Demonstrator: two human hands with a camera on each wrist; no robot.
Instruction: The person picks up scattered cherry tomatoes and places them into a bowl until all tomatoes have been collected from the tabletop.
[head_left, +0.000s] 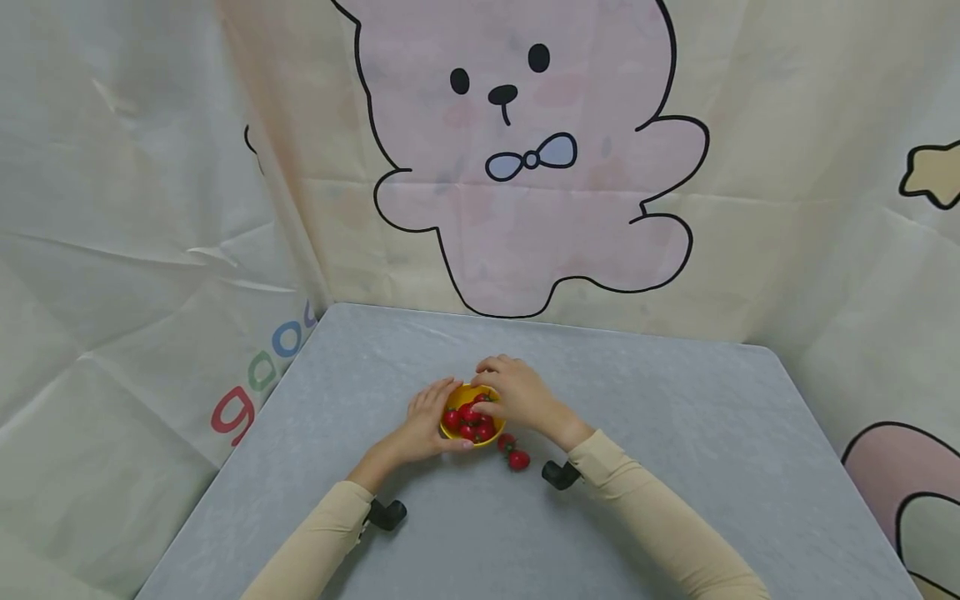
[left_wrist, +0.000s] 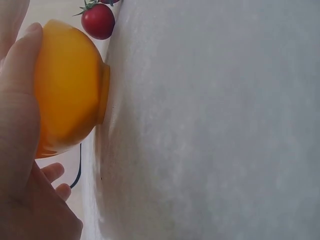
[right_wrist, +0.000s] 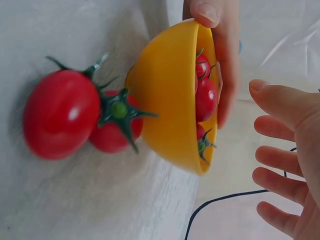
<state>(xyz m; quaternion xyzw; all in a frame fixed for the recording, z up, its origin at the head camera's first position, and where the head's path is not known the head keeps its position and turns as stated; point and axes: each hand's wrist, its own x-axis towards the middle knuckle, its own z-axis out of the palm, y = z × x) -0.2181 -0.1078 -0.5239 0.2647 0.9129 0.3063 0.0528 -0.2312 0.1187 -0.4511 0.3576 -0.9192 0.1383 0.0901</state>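
A yellow bowl (left_wrist: pixel 70 90) stands upright on the table, with several small red tomatoes (right_wrist: pixel 206 99) inside. My left hand (head_left: pixel 423 429) holds it from the left, thumb at the near rim and fingers round the far side. Over the bowl's right side is my right hand (head_left: pixel 525 396); in the right wrist view its fingers are spread apart and hold nothing, facing the bowl's mouth. Two more tomatoes with green stems lie beside the bowl on its near right: a front one (right_wrist: pixel 62 114) and one behind it (right_wrist: pixel 111 137), closer to the bowl.
A pale grey cloth covers the table (head_left: pixel 675 467). Behind it hangs a curtain (head_left: pixel 750 208) printed with a large bear, and another curtain (head_left: pixel 135 275) runs along the left side. Black wrist mounts (head_left: pixel 387 515) stick out below both sleeves.
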